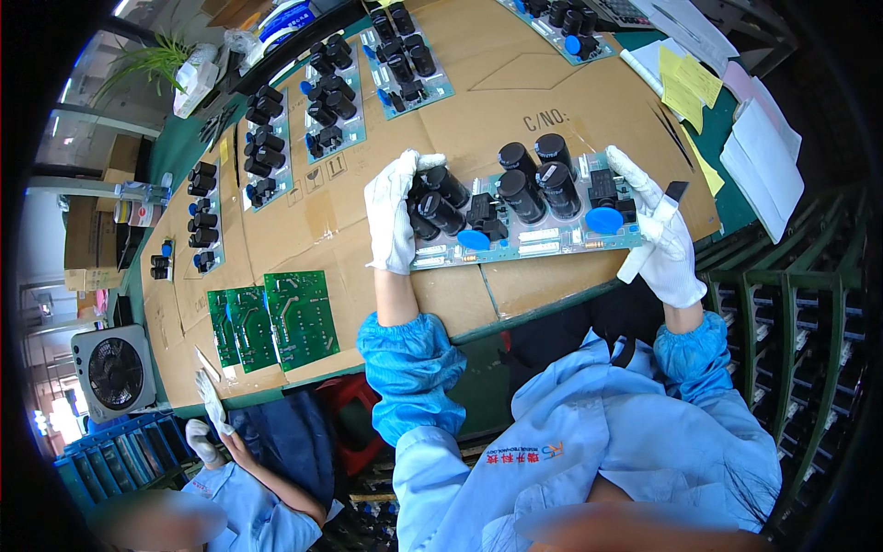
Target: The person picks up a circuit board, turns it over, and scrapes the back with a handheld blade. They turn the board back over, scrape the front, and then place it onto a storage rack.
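A circuit board (547, 241) with tall black capacitors and blue round parts is held level between my two hands above the cardboard. My left hand (394, 213), in a white glove, closes around the board's left end, with its fingers beside the capacitors there. At the right end, my gloved right hand (664, 241) grips the edge, its index finger stretched along the far corner. A white strip with a small dark tip (676, 191) lies across the right hand's fingers; I cannot make out what it is. The board hides part of both hands' fingertips.
Cardboard (414, 138) covers the green table. Several populated boards (333, 101) stand at the far left, and bare green boards (302, 320) lie nearer. Papers (762, 156) are at the right, above a green rack (800, 304). A co-worker's gloved hand (212, 405) is at lower left, near a fan (114, 373).
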`<state>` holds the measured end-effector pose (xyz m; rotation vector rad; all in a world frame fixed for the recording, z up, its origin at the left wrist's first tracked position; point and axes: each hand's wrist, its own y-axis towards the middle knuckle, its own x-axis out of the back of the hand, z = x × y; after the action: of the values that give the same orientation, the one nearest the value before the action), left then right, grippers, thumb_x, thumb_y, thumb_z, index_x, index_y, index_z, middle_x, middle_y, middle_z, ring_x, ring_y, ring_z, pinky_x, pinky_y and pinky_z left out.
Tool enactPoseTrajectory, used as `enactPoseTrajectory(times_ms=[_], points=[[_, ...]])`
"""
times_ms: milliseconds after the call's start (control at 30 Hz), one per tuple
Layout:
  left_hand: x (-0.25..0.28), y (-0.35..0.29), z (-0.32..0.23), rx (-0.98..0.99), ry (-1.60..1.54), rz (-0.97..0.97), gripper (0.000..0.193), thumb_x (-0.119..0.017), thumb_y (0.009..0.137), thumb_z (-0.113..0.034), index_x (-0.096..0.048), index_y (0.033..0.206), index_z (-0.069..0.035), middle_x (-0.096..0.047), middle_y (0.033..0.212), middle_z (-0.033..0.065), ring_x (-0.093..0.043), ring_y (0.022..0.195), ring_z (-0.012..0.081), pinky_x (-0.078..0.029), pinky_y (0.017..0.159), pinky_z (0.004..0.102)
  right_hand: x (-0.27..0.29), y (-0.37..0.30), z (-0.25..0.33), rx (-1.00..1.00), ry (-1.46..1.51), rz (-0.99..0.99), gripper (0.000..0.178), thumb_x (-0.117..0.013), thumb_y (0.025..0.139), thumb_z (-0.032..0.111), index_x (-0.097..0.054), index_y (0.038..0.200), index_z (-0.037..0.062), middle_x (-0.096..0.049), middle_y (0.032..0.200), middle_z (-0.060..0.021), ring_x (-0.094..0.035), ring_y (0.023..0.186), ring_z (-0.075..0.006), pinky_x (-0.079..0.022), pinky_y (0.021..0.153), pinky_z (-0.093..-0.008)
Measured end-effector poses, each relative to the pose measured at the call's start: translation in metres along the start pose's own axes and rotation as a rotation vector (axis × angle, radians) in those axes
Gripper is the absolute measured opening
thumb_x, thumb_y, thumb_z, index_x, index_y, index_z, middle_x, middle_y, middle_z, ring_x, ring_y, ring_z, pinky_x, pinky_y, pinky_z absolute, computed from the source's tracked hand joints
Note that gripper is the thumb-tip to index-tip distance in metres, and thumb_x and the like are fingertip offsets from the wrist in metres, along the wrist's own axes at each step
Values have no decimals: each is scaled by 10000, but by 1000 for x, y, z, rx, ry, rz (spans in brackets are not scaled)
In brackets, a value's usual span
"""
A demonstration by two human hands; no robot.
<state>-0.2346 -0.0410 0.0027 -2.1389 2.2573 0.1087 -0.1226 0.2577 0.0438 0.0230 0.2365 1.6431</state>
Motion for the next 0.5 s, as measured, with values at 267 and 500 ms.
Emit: enactPoseTrajectory(times_ms=[267,500], points=[[0,1,-2,61,-71,-10,370,-539,965,-285,-716,960,40,-718,923,100,-641,815,143,-502,778,278,55,-44,-61,287,-1177,56,376,-458,977,150,-522,1323,20,-522,1340,-173,-507,1172,-332,-414,990,-409],[2,5,3,63,-113,4,353,-535,964,-262,-713,969,42,-719,932,107,-649,827,148,-505,796,279,58,-50,-78,373,-1296,-22,333,-488,958,87,-551,1278,19,-545,1268,-180,-520,1106,-369,-432,961,-429]])
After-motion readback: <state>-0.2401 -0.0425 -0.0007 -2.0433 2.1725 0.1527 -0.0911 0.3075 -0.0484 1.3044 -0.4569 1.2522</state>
